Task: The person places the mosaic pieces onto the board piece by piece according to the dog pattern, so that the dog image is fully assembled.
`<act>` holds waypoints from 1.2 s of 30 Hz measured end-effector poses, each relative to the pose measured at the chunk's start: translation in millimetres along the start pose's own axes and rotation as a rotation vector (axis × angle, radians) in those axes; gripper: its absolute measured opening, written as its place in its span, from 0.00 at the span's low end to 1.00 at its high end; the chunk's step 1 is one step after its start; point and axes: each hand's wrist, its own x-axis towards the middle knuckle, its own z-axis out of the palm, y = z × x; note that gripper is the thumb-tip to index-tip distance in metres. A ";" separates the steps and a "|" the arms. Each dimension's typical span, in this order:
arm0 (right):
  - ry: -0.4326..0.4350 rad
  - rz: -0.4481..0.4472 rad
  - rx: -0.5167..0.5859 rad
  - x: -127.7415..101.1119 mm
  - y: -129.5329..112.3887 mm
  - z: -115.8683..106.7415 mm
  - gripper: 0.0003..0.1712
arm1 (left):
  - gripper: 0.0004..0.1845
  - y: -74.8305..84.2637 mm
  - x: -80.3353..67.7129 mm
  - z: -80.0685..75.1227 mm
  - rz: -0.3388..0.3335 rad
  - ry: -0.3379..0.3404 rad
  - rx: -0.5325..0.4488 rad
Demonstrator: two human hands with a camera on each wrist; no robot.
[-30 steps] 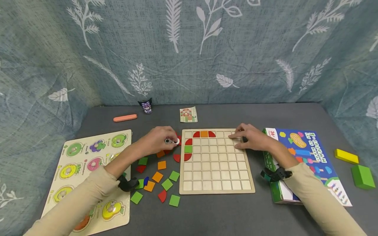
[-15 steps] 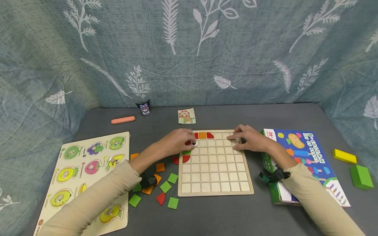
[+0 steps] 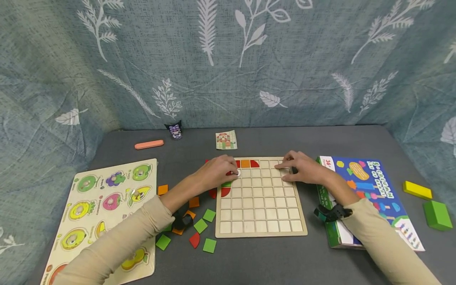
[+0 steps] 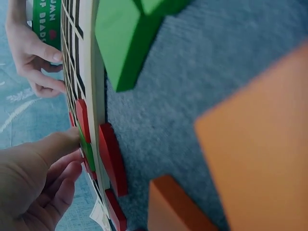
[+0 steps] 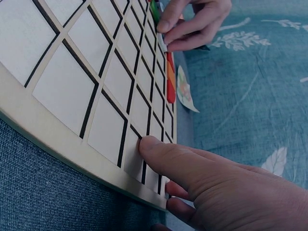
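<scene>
A wooden grid board lies on the grey table, with red, orange and green tiles in its upper-left cells. My left hand pinches a small white piece over the second row near the left edge; the right wrist view shows the same pinch. My right hand rests flat on the board's upper-right corner, fingers straight, index fingertip on a cell. Loose green, red and orange tiles lie left of the board, partly hidden by my left forearm.
A fruit peg puzzle lies at the left, a blue game box right of the board. Yellow and green blocks sit far right. A pattern card, a pink bar and a small figurine stand before the curtain.
My left hand has moved right from the loose tiles onto the board's upper-left part, carrying the small white piece. My right hand has stayed on the corner.
</scene>
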 end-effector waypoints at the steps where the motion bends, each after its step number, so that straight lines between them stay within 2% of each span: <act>1: -0.001 -0.001 -0.002 -0.2 0.1 -0.3 0.26 | 0.06 0.4 0.0 0.3 0.001 0.003 0.005; 5: 0.005 -0.014 -0.006 0.0 0.8 -0.1 0.25 | 0.06 1.3 -3.3 -0.1 -0.024 0.017 0.003; 7: 0.008 -0.021 -0.007 0.6 1.3 0.8 0.25 | 0.07 0.0 -8.2 -1.3 -0.041 0.046 -0.007; 11: 0.006 -0.018 -0.006 1.4 0.9 0.9 0.25 | 0.09 -7.7 -24.4 -13.6 -0.151 0.080 -0.077; 15: 0.001 -0.009 -0.009 0.8 1.0 0.0 0.26 | 0.10 -29.8 -44.2 -28.9 -0.270 0.076 -0.158; 20: 0.004 -0.015 0.001 0.3 2.6 0.8 0.25 | 0.11 -63.0 -69.1 -32.1 -0.335 0.106 -0.291; 23: 0.000 -0.009 0.004 0.0 3.1 0.8 0.25 | 0.12 -74.3 -79.0 -31.5 -0.338 0.064 -0.356; 30: -0.001 -0.002 -0.007 -0.6 4.2 -0.2 0.25 | 0.14 -84.8 -84.8 -30.6 -0.264 -0.129 -0.580; 36: -0.005 -0.013 -0.005 0.4 2.2 -0.2 0.25 | 0.16 -90.8 -86.8 -30.1 -0.268 -0.164 -0.617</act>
